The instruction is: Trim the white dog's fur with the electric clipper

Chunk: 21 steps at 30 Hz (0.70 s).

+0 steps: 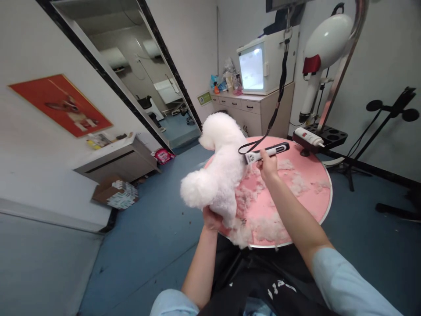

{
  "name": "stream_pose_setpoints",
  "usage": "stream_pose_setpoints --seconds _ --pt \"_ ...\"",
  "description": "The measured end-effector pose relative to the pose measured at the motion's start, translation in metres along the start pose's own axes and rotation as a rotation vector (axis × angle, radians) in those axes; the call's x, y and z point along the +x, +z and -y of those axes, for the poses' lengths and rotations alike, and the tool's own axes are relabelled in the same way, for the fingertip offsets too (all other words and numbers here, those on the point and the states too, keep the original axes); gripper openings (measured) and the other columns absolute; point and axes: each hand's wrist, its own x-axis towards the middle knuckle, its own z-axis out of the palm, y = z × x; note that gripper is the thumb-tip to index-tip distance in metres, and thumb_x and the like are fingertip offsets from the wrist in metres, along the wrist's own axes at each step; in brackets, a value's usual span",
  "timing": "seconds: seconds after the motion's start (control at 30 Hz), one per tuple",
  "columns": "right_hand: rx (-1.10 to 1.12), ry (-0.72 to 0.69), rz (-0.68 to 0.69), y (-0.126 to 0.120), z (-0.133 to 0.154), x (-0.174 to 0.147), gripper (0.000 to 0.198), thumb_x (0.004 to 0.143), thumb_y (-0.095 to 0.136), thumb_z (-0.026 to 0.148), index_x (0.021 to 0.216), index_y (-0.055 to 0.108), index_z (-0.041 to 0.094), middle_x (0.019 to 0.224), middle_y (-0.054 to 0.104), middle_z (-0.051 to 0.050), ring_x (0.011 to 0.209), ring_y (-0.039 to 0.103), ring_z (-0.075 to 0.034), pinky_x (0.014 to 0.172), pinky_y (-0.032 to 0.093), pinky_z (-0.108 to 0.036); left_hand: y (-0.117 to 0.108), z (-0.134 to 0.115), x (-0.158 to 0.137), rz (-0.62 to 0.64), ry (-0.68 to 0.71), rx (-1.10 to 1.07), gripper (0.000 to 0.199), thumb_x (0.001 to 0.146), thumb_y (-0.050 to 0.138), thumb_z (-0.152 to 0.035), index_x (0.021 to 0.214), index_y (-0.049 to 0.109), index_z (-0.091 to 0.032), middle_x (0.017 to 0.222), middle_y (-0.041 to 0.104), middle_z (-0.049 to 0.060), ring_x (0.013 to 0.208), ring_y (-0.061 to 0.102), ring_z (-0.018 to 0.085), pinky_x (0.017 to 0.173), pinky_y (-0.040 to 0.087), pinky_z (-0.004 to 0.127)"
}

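Note:
A fluffy white dog (226,162) stands at the left edge of a round pink grooming table (315,188), facing away from me. My left hand (213,219) is closed around its rear by the hind leg, below the puffy tail; the fingertips are partly hidden by fur. In my right hand (268,166) is a white-and-black hair clipper (268,152), held level with its blade end against the dog's right side. Loose clumps of cut white fur (269,228) lie across the tabletop.
A black grooming loop (274,118) hangs beside the dog. A white bottle (309,137) rests on a black holder tray (332,135) at the table's far right, below a white dryer (329,39). Behind stand a drawer cabinet (253,106) and a lit white box (251,68).

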Motion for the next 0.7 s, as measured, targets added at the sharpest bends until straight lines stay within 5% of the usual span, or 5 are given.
stream_pose_setpoints --seconds 0.1,0.2,0.4,0.57,0.7 --pt "-0.039 0.090 -0.081 0.010 0.014 0.026 0.054 0.074 0.092 0.044 0.071 0.042 0.024 0.047 0.043 0.013 0.036 0.029 -0.002 0.032 0.025 -0.014 0.000 0.002 0.001 -0.024 0.020 -0.008 0.047 0.064 0.091 -0.051 0.099 0.075 -0.023 0.093 0.080 0.005 0.083 0.077 0.024 0.073 0.063 0.033" --pt "-0.061 0.134 0.023 0.017 0.009 0.020 0.053 0.073 0.093 0.045 0.074 0.044 0.023 0.048 0.045 0.013 0.035 0.030 -0.002 0.031 0.025 -0.015 -0.005 0.004 0.005 -0.059 0.007 -0.022 0.046 0.062 0.093 -0.049 0.097 0.075 -0.025 0.092 0.080 0.005 0.082 0.076 0.023 0.072 0.062 0.032" --pt "-0.087 0.010 0.253 0.014 -0.010 -0.005 0.051 0.070 0.092 0.050 0.079 0.050 0.024 0.050 0.047 0.012 0.035 0.036 -0.005 0.030 0.030 -0.018 -0.011 0.003 0.009 -0.068 0.029 -0.036 0.042 0.064 0.091 -0.044 0.096 0.075 -0.023 0.090 0.079 0.004 0.082 0.075 0.022 0.073 0.062 0.030" --pt "-0.081 -0.061 0.010 0.020 0.007 0.024 0.052 0.074 0.091 0.046 0.074 0.043 0.025 0.047 0.041 0.014 0.034 0.028 -0.003 0.030 0.024 -0.017 -0.002 0.003 0.004 -0.054 0.003 -0.015 0.048 0.060 0.093 -0.046 0.097 0.075 -0.021 0.092 0.079 0.006 0.083 0.075 0.024 0.074 0.063 0.032" --pt "-0.124 0.034 0.091 0.026 0.007 0.022 0.048 0.078 0.087 0.046 0.077 0.043 0.025 0.048 0.043 0.014 0.033 0.030 -0.004 0.029 0.025 -0.017 0.000 0.004 0.005 -0.087 0.006 -0.018 0.047 0.059 0.093 -0.045 0.095 0.076 -0.022 0.092 0.080 0.006 0.083 0.075 0.023 0.073 0.063 0.031"
